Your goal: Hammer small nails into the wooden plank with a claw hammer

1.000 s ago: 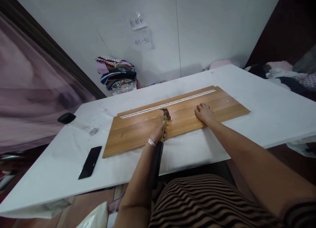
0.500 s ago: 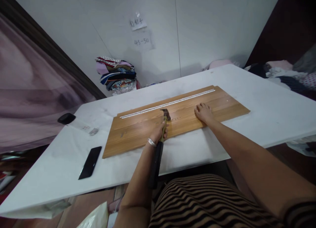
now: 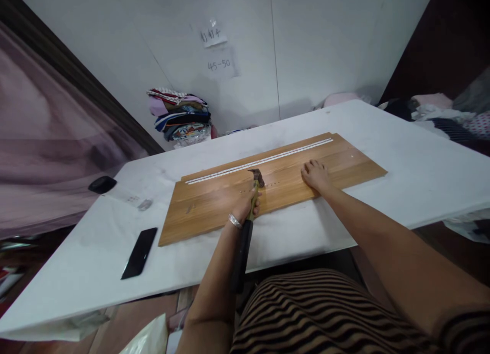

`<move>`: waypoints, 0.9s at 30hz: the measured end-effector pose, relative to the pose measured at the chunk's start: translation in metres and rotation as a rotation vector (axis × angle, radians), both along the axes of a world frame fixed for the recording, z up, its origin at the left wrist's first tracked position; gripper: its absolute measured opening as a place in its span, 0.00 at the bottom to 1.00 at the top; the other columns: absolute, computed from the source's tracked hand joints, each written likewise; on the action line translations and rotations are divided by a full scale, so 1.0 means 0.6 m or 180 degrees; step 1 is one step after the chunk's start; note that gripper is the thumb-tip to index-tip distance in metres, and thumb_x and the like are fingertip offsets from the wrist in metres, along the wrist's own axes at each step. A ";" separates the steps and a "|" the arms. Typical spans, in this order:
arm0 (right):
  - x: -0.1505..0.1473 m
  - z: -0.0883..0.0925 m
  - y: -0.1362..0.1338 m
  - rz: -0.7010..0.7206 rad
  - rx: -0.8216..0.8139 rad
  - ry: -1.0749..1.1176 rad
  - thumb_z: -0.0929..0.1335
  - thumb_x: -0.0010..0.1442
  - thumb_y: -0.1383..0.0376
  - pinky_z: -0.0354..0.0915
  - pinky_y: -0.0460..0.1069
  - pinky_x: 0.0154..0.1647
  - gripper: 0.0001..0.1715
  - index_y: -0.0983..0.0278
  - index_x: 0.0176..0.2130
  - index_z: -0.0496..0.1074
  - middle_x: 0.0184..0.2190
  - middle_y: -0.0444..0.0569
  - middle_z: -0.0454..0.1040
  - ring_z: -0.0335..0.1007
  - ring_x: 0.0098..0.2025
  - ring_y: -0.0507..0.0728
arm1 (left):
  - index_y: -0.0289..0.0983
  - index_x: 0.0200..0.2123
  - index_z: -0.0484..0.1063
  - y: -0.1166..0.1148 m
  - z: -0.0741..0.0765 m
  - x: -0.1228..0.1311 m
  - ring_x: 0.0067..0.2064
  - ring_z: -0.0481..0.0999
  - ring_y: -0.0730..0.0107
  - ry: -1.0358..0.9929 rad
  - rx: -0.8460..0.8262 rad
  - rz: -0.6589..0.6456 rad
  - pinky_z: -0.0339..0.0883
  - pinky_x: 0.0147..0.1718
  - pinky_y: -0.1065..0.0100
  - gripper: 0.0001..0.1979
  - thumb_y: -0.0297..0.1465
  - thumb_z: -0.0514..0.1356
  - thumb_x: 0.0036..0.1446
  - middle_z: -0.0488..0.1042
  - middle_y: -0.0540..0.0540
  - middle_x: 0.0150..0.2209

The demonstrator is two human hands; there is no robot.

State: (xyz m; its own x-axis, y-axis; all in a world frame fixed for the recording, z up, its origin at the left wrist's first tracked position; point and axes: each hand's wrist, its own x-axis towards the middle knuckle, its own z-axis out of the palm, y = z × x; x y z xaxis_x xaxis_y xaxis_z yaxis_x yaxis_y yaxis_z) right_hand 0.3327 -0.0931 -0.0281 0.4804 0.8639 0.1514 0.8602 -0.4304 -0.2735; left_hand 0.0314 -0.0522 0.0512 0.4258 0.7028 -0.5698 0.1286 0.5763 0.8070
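While left hand (image 3: 245,205) is gripping hammer (image 3: 246,237) close below head, fingers wrapped round handle, right hand (image 3: 315,176) is resting palm-down on board (image 3: 212,206), fingers slightly bent. Hammer head is sitting over board's middle; contact with wood: cannot tell. Black handle end is extending past board's near edge. Dark marks (image 3: 272,184) are running in row between hammer head and right hand. White strip (image 3: 260,161) is lying along board's far side. Table (image 3: 298,231) is supporting board.

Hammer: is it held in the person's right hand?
No, the left hand grips the hammer, while the right hand rests on the wooden board.
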 end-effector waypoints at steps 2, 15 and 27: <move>0.001 0.000 0.000 -0.0007 -0.0002 0.0009 0.57 0.71 0.59 0.56 0.63 0.64 0.26 0.64 0.54 0.77 0.60 0.63 0.73 0.61 0.65 0.68 | 0.37 0.37 0.69 0.001 0.001 -0.001 0.14 0.58 0.80 -0.0020 0.0030 -0.0023 0.49 0.15 0.75 0.21 0.50 0.62 0.63 0.63 0.57 0.19; 0.000 0.003 -0.001 -0.0001 -0.0028 0.0055 0.57 0.71 0.59 0.55 0.63 0.66 0.26 0.64 0.54 0.76 0.62 0.63 0.72 0.61 0.66 0.68 | 0.36 0.37 0.69 0.000 0.003 -0.003 0.14 0.60 0.80 0.0010 0.0083 -0.0111 0.53 0.15 0.75 0.21 0.50 0.62 0.63 0.64 0.56 0.20; 0.001 0.001 0.001 -0.0016 -0.0091 0.0029 0.57 0.72 0.58 0.55 0.62 0.65 0.26 0.65 0.55 0.76 0.63 0.63 0.72 0.61 0.66 0.67 | 0.36 0.37 0.69 -0.001 -0.001 -0.002 0.14 0.59 0.80 0.0040 0.0137 -0.0112 0.52 0.15 0.74 0.21 0.50 0.60 0.65 0.64 0.57 0.20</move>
